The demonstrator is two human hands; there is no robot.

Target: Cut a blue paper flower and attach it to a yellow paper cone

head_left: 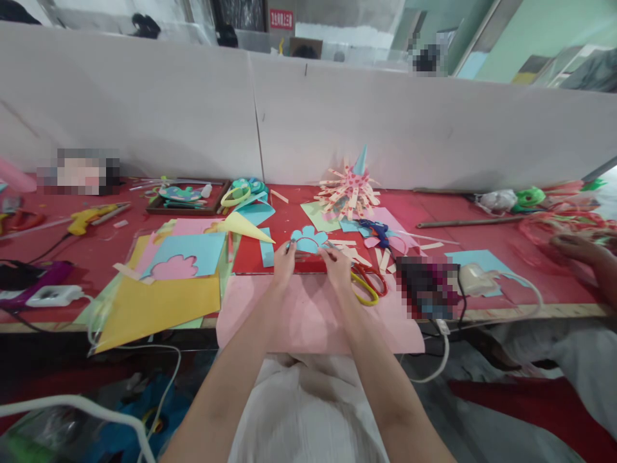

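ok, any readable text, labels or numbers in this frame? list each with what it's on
Red sign on the far wall, above the white partition: white characters, too small and blurred to read.
No print shows on the blue paper flower held between the left hand and right hand.
None on the scissors or glue gun.
No other text visible.

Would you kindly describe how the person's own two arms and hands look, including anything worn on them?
Both forearms are bare from the bottom edge of the picture up to the hands, with no sleeves in view. The left hand and the right hand wear no gloves; no watch, bracelet or ring shows, though the fingers are too small to tell for certain. A white garment covers the lap below.
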